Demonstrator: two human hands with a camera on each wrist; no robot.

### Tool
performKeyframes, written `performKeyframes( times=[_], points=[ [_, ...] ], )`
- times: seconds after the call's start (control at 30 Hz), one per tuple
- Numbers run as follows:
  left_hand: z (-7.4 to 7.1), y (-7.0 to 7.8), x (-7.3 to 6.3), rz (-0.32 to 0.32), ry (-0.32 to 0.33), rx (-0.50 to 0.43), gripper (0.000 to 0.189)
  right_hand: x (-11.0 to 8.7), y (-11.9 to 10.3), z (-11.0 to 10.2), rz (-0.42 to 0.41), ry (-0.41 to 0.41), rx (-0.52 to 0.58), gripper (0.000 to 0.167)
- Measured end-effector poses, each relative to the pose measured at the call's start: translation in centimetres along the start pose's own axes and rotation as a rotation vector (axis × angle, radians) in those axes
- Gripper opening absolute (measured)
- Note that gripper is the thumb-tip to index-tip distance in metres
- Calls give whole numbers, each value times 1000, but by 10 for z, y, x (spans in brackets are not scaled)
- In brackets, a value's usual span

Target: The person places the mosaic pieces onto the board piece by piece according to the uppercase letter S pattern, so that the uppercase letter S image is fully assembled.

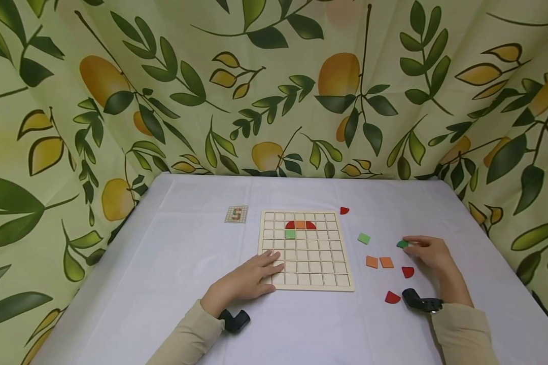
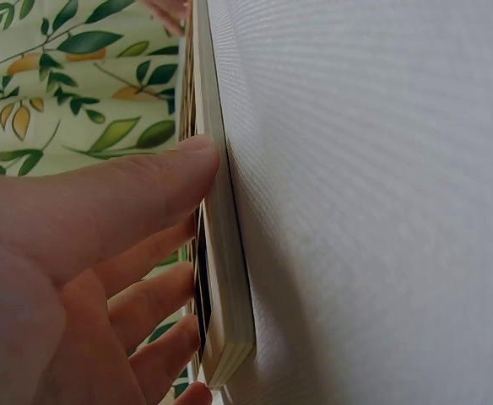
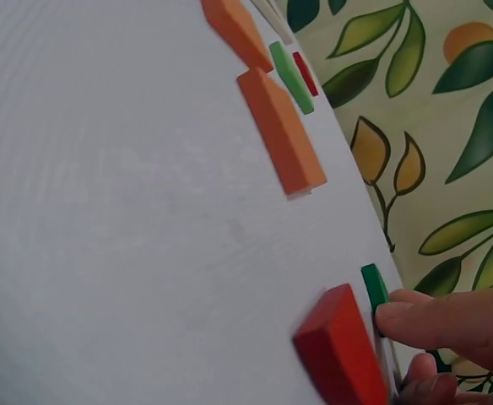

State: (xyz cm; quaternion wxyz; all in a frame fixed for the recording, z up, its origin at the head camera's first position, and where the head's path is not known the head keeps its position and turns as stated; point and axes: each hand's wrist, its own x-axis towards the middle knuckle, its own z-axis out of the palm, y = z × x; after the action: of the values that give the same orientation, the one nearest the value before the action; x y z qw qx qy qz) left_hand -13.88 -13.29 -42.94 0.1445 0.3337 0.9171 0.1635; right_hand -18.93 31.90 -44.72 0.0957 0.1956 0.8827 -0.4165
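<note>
A wooden grid board (image 1: 319, 266) lies flat on the table, with two red quarter-round tiles, an orange square (image 1: 300, 224) between them and a light green square (image 1: 290, 233) below the left one. My left hand (image 1: 251, 276) rests on the board's lower left corner, fingers spread; in the left wrist view its thumb (image 2: 166, 177) touches the board's edge. Off to the right, my right hand (image 1: 431, 253) pinches a dark green quarter-round tile (image 1: 402, 244) between thumb and fingers at the table top. The right wrist view shows this green tile (image 3: 375, 287) beside a red one (image 3: 344, 350).
Loose tiles lie right of the board: a light green square (image 1: 364, 238), two orange squares (image 1: 372, 262), and red quarter-rounds (image 1: 408, 272), one near the board's upper right corner (image 1: 344, 210). A small pattern card (image 1: 236, 214) lies left of the board. A leaf-print curtain (image 1: 274, 101) surrounds the table.
</note>
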Motion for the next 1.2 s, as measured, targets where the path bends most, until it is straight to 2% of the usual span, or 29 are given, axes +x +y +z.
performKeyframes(
  times=[0.1, 0.3, 0.47, 0.9, 1.07, 1.2],
  points=[
    [-1, 1, 0, -2, 1, 7, 53, -1, -1, -1, -18, -16, -30, 52],
    [0, 0, 0, 0, 3, 2, 53, -3, -8, 2, 54, 69, -39, 53],
    [-1, 0, 0, -7, -1, -12, 53, -3, -10, 5, 57, 107, -55, 47],
    [0, 1, -1, -6, -1, -27, 53, -4, -8, 3, -31, -11, -73, 48],
    [0, 1, -1, -11, -3, -33, 53, -6, -8, 3, -31, -3, -83, 53],
    [-1, 1, -1, -15, -6, -28, 54, -5, -8, 3, -28, 12, -85, 51]
  ],
)
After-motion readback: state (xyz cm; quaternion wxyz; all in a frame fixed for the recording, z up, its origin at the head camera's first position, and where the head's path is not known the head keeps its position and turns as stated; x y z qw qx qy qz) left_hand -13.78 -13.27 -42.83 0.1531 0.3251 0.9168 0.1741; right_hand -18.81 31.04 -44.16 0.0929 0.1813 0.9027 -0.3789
